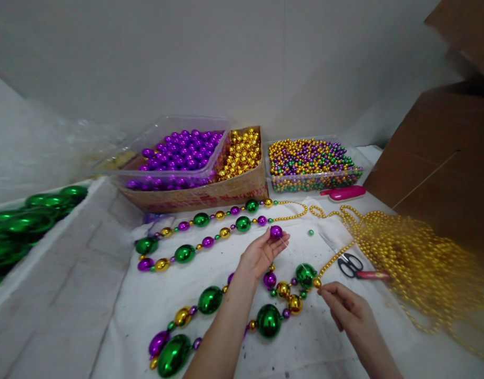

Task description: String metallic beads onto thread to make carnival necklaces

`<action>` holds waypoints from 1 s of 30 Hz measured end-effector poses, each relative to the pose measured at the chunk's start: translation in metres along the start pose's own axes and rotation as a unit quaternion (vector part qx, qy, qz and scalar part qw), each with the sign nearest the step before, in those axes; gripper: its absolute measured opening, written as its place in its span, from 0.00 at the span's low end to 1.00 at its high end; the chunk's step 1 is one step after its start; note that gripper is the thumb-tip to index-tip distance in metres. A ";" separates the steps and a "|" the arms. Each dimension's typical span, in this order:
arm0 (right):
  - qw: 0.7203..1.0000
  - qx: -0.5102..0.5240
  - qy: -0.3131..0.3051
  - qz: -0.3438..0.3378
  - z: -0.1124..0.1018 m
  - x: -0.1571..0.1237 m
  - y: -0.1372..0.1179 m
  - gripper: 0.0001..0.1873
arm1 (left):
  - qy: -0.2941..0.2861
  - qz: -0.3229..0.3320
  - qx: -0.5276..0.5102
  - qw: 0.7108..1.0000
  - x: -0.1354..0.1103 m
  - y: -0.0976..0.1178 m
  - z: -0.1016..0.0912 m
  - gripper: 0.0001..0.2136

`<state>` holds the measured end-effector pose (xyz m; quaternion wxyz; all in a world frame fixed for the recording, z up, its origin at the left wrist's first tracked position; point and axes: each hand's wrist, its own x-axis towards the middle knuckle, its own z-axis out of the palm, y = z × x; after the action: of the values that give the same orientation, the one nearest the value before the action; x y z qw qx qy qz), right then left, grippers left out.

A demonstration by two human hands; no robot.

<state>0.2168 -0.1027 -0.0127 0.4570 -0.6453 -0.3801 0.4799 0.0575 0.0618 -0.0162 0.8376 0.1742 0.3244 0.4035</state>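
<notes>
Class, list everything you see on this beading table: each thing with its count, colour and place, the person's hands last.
purple-ball tub: one, clear, back left
cardboard box: one, brown, back centre, holds gold balls
mixed-bead tub: one, clear, back right
oval beads: many, green, far left
finished strand: one, green-purple-gold, behind the hands
strand in work: one, same colours, by the hands
gold strands: a pile, right
scissors: one, black-handled, beside the pile
pink tool: one, before the mixed-bead tub
loose bead: one, green, on the cloth
cloth: one, white, underneath
left hand: holds purple bead
right hand: pinches gold bead
</notes>
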 end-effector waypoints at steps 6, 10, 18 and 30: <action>1.000 0.001 0.002 -0.005 0.001 0.002 0.005 0.19 | -0.065 0.024 0.009 0.998 -0.009 -0.013 0.002 0.06; 1.000 -0.002 0.011 -0.004 0.000 0.004 0.010 0.20 | -0.096 0.034 0.012 0.995 -0.012 -0.019 0.002 0.05; 1.000 -0.009 0.016 -0.002 0.001 0.002 0.009 0.20 | -0.092 0.040 0.017 0.995 -0.014 -0.021 0.002 0.05; 0.999 -0.009 0.022 -0.023 0.007 0.004 0.006 0.19 | -0.080 0.031 0.053 0.995 -0.018 -0.027 0.008 0.07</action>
<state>0.2110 -0.0988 -0.0201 0.4703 -0.6509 -0.3894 0.4511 0.0703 0.0309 -0.0181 0.8379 0.2597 0.2716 0.3960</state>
